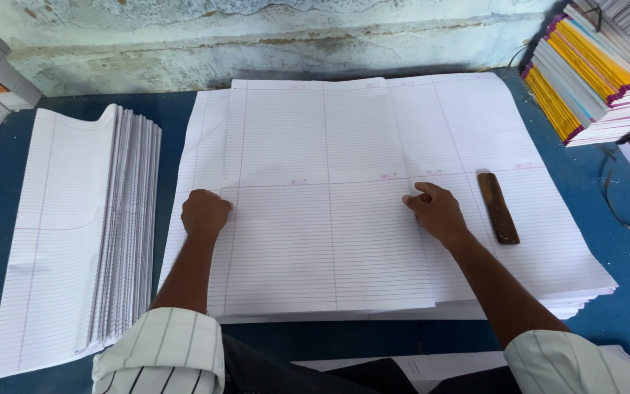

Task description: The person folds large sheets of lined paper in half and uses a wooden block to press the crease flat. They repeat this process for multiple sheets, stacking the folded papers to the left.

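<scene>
On the ruled sheet [315, 219] | left hand [204, 213] fisted, pressing | right hand [437, 211] curled, fingertips pinching sheet edge | hands empty otherwise

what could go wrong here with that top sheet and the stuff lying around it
The top sheet is pinned only at its edges by the left hand and right hand, so it may skew or crease. The brown wooden stick lies loose on the paper stack and might slide. The folded pile fans open and may slump.

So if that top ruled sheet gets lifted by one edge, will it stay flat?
Probably not: the top sheet looks thin and wide, so it would likely droop. It seems light, and may slide easily over the paper pile below, where both hands, left and right, press it.
</scene>
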